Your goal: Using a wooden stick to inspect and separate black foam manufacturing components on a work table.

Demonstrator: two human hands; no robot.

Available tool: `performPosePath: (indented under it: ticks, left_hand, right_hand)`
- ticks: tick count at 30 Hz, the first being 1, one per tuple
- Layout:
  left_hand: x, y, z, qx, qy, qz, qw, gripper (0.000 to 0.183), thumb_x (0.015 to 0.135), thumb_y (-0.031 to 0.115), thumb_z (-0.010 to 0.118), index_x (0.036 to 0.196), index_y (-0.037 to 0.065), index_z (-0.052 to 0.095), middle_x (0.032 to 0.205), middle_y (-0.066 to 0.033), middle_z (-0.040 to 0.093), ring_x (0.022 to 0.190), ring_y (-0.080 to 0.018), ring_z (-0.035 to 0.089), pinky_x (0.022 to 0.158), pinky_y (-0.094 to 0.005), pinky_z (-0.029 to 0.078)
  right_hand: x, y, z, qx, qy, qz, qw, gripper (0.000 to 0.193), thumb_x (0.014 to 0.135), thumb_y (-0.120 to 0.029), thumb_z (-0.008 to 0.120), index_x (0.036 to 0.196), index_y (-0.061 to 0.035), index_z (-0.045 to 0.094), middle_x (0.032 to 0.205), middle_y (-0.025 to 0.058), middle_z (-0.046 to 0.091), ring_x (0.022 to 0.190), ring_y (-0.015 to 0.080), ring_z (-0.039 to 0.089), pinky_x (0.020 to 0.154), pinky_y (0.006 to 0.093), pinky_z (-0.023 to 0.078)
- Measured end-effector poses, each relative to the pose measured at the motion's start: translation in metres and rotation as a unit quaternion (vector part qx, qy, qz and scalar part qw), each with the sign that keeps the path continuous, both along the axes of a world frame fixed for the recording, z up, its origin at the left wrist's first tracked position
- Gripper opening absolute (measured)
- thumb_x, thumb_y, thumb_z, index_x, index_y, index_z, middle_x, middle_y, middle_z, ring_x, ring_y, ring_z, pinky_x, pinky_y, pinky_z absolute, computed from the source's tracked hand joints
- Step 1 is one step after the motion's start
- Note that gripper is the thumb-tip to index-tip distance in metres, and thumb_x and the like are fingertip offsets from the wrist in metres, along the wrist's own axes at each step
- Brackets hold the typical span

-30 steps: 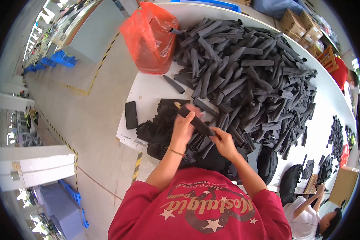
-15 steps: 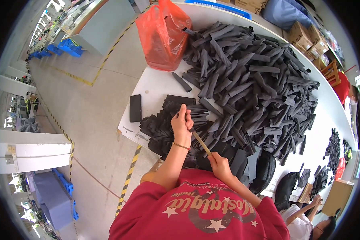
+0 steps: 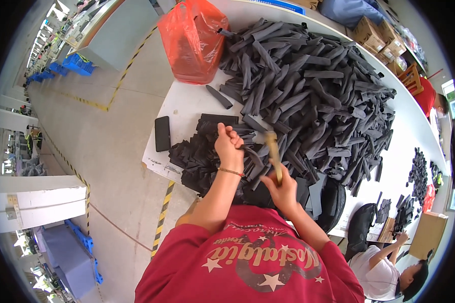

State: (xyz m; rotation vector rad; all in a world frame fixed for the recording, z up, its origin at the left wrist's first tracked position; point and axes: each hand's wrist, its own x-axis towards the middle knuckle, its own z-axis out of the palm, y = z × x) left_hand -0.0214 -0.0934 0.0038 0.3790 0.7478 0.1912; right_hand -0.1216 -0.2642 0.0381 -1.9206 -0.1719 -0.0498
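Note:
My left hand (image 3: 229, 147) is closed in a fist above a heap of small black fabric pieces (image 3: 189, 159); what it holds, if anything, is hidden by the fingers. In my right hand (image 3: 283, 189) is a flat tan stick (image 3: 273, 149), pointing away from me, its far end smeared by motion. The stick stands apart from my left hand. Beyond and to the right lies a large pile of dark grey fabric tubes (image 3: 313, 86). One loose tube (image 3: 219, 97) rests left of that pile.
A black phone (image 3: 162, 134) lies at the left edge of the white table (image 3: 179, 103). At the far left corner stands a red plastic bag (image 3: 194, 55). Black pouches (image 3: 332, 204) lie to my right. A co-worker in white (image 3: 374, 272) sits at the lower right.
My right hand has moved up and right, swinging the stick away from my left hand; its far end was at that hand's fingers before. The left hand remains closed over the black heap.

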Motion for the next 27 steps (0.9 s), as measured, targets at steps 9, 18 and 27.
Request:
performPosePath:
  ticks: [9,18,27]
  left_hand:
    - [-0.031,0.003,0.024,0.271,-0.202,-0.437,0.833,0.030,0.091,0.016,0.065,0.111,-0.005,0.059,0.093,-0.0056,0.064,0.081,-0.0120,0.064,0.067,-0.0231,0.049]
    - [-0.037,-0.001,0.034,0.257,-0.125,-0.424,0.860,0.033,0.103,0.031,0.039,0.081,0.007,0.042,0.063,-0.0057,0.052,0.046,-0.0118,0.048,0.045,-0.0233,0.042]
    - [-0.023,0.030,0.025,0.320,-0.083,-0.451,0.829,0.027,0.097,0.019,0.046,0.078,0.002,0.054,0.065,-0.0101,0.062,0.046,-0.0137,0.055,0.047,-0.0256,0.045]
  right_hand:
    - [0.071,0.013,-0.010,0.101,0.043,0.048,0.993,0.009,0.088,-0.007,0.068,0.088,0.0019,0.066,0.075,-0.0019,0.049,0.069,0.0068,0.044,0.061,0.0226,0.036]
    - [0.163,0.063,0.020,0.099,0.074,-0.099,0.987,0.022,0.089,-0.018,0.066,0.080,0.0022,0.063,0.058,-0.0046,0.044,0.057,0.0037,0.037,0.049,0.0241,0.032]
    - [0.299,0.078,-0.016,0.025,0.001,-0.143,0.989,0.039,0.085,-0.031,0.073,0.095,0.0041,0.059,0.065,0.0060,0.055,0.060,0.0148,0.050,0.058,0.0311,0.043]
